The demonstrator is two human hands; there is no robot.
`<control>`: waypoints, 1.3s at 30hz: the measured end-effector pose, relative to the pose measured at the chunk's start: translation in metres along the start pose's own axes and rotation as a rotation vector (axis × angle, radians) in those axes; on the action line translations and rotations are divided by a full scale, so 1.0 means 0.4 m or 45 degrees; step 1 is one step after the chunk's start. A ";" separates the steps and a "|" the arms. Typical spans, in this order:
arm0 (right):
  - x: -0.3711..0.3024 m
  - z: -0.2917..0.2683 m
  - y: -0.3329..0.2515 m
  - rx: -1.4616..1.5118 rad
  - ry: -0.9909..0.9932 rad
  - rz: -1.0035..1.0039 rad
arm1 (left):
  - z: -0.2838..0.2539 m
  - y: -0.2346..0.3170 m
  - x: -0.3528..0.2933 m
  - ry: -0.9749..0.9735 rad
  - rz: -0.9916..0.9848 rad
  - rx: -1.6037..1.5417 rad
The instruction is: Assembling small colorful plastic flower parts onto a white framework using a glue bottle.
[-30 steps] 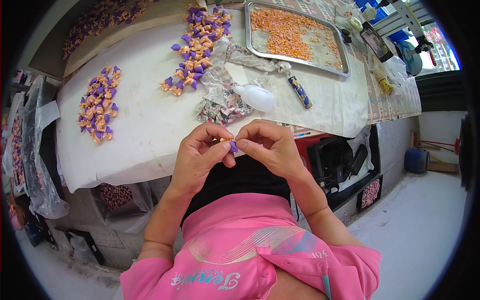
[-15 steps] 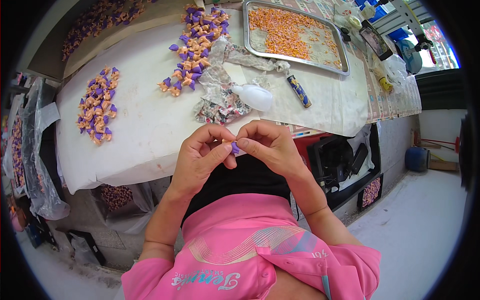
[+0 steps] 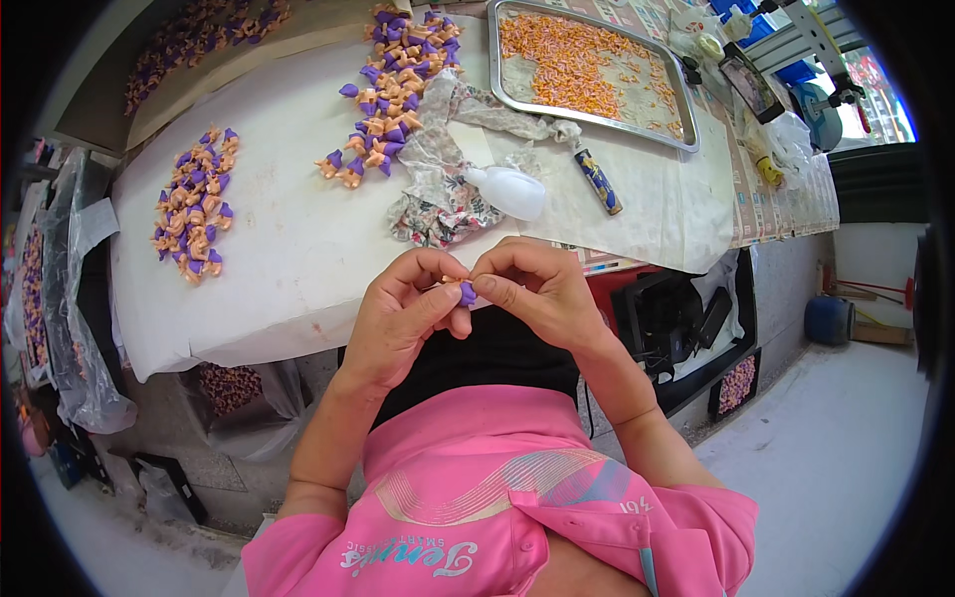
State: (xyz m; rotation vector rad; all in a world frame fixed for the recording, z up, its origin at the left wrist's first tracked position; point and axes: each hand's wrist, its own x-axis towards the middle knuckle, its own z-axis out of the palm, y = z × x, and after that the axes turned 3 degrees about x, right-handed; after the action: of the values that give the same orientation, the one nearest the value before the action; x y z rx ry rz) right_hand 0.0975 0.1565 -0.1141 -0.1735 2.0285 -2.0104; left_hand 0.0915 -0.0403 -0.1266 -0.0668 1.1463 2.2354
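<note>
Just in front of the table's near edge, my left hand (image 3: 408, 310) and my right hand (image 3: 527, 297) meet fingertip to fingertip. Between them is a small figurine part (image 3: 468, 293) in purple and peach, pinched by thumb and finger of both hands and partly covered by them. Beyond my hands lie a floral cloth (image 3: 438, 204) and a white squeeze bottle (image 3: 509, 191) on its side. Similar purple and peach pieces form a long cluster (image 3: 388, 104) at the table's far middle and a smaller cluster (image 3: 194, 204) on the left.
A metal tray (image 3: 597, 112) of small orange pieces stands at the far right. Near it lies a dark blue tube (image 3: 597, 182). A phone on a stand (image 3: 748, 82) is at the right edge. Below the table, a black crate (image 3: 686, 318) sits by my right arm.
Both hands keep the same pinch on the figurine part, with hardly any movement. The whole view has shifted very slightly.
</note>
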 end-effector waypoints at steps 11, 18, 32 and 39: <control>-0.008 0.004 -0.004 -0.096 0.032 -0.090 | 0.003 0.008 -0.015 0.027 0.067 0.093; 0.000 0.016 -0.011 -0.381 0.083 -0.402 | 0.002 0.011 -0.018 0.048 0.053 0.084; -0.010 0.016 -0.006 -0.304 0.152 -0.399 | 0.018 0.000 -0.016 0.002 0.120 -0.079; -0.023 0.005 -0.005 -0.258 0.146 -0.298 | 0.027 -0.007 -0.005 -0.001 0.317 0.135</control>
State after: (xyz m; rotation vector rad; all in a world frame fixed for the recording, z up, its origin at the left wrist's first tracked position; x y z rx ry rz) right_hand 0.1065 0.1571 -0.1112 -0.3598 2.3826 -1.9820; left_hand 0.0971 -0.0321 -0.1215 0.1265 1.3334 2.3823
